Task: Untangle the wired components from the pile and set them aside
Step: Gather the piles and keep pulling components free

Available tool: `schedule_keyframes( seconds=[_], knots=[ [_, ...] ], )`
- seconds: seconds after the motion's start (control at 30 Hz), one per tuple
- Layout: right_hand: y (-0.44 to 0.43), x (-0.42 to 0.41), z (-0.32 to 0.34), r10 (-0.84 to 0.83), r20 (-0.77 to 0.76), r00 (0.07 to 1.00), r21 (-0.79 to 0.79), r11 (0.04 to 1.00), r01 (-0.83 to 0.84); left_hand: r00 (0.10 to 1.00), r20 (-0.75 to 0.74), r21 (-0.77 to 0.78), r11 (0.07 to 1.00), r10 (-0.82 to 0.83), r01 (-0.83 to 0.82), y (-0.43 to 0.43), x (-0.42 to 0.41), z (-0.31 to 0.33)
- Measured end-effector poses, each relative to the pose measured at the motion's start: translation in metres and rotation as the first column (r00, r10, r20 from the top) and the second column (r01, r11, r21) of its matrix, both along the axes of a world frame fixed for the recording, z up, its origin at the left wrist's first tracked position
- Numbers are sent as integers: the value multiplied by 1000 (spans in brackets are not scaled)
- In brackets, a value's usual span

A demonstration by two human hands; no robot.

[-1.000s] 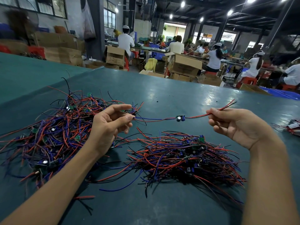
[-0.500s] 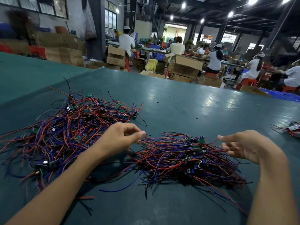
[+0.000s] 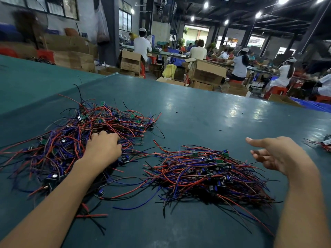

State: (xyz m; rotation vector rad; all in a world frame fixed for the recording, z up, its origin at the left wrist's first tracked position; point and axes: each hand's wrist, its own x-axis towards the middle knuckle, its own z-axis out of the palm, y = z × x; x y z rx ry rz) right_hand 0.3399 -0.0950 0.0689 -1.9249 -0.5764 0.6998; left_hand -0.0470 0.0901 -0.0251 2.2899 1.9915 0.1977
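Observation:
A tangled pile (image 3: 75, 136) of red, blue and black wires with small green boards lies on the left of the green table (image 3: 206, 111). A flatter, sorted heap of wired components (image 3: 206, 172) lies in the middle right. My left hand (image 3: 103, 149) rests palm down on the tangled pile, fingers dug into the wires; whether it grips one is hidden. My right hand (image 3: 274, 154) hovers over the right edge of the sorted heap, fingers spread, holding nothing.
A small bundle of wires (image 3: 322, 144) lies at the table's right edge. Loose wires (image 3: 93, 215) trail near the front left. Beyond the table's far edge stand cardboard boxes (image 3: 206, 72) and several seated workers (image 3: 240, 67).
One second ago both hands held a wired component stretched between them. It has been laid on the sorted heap; my left hand moved left onto the tangled pile, and my right hand opened.

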Motion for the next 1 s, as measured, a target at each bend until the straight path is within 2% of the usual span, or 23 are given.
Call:
schedule_keyframes(
  seconds=[0.07, 0.13, 0.2, 0.27, 0.3, 0.37, 0.5, 0.63, 0.7, 0.8, 0.9, 0.97, 1.0],
  knots=[
    [2, -3, 3, 5, 15, 1000, 0, 1000, -5, 998, 29, 101, 994, -47, 44, -5, 2, 3],
    [3, -7, 5, 19, 26, 999, -5, 1000, -19, 966, 158, 170, 970, -203, 176, -11, 6, 7],
    [3, -10, 6, 32, 34, 999, -9, 999, -31, 918, 229, 54, 946, -323, 319, -16, 8, 13],
    [4, -12, 7, 41, 43, 998, -13, 999, -40, 919, 167, -133, 915, -358, 381, -19, 7, 19],
    [3, -13, 8, 44, 47, 998, -15, 999, -44, 923, 127, -189, 905, -363, 382, -20, 5, 22],
    [3, -16, 8, 52, 57, 997, -15, 999, -52, 929, 67, -205, 906, -363, 369, -21, 3, 26],
    [1, -20, 9, 69, 78, 995, -9, 998, -69, 948, 98, -82, 947, -301, 309, -24, 8, 27],
    [3, -23, 11, 78, 70, 994, -2, 997, -78, 931, 81, -262, 894, -356, 364, -26, 0, 34],
    [4, -23, 10, 83, 73, 994, -4, 997, -83, 927, 57, -285, 883, -372, 372, -28, -2, 38],
    [6, -23, 9, 90, 71, 993, -2, 996, -90, 935, 24, -151, 923, -354, 354, -31, 7, 37],
    [8, -26, 11, 119, 76, 990, 0, 993, -119, 942, 12, 140, 934, -334, 329, -35, 14, 37],
    [9, -30, 13, 169, 97, 981, 23, 985, -172, 911, 150, 388, 870, -385, 303, -38, 17, 35],
    [10, -34, 16, 211, 108, 972, 41, 975, -216, 867, 237, 493, 823, -438, 282, -41, 20, 34]
  ],
)
